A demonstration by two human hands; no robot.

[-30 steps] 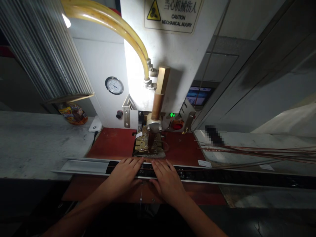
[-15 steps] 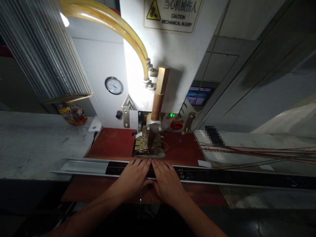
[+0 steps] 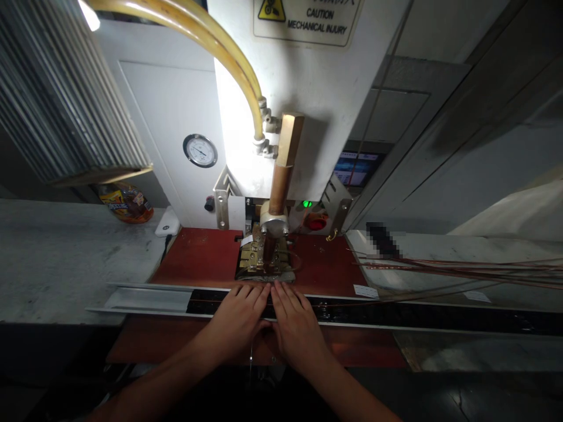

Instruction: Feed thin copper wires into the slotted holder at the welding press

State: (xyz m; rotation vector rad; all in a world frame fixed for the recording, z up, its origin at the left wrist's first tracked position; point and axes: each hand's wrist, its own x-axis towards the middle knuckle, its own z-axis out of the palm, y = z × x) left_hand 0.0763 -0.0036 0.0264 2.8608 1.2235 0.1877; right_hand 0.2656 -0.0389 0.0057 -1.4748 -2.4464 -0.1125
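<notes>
A long metal channel (image 3: 145,299) with a black lining (image 3: 204,301) lies across the front of a press-like machine. My left hand (image 3: 241,310) grips over the channel, its fingers reaching the far rim and its thumb at the near side. Right beside it my right hand (image 3: 295,319) holds the channel the same way, the fingertips of both hands almost meeting. A thin copper-coloured wire (image 3: 347,304) runs along the channel and passes under my hands; its part there is hidden. Just beyond my fingertips stands the machine's brass clamp block (image 3: 260,258), below a copper rod (image 3: 280,190).
A red-brown board (image 3: 197,255) lies under the channel. Several loose copper-coloured wires (image 3: 440,268) lie at the right. Yellow hoses (image 3: 211,44) arch above left. A bottle (image 3: 127,203) and a white box (image 3: 168,224) stand at the left. A red button (image 3: 316,223) sits on the machine.
The view has shifted slightly. Both hands keep their place on the channel, and the right wrist has turned a little.
</notes>
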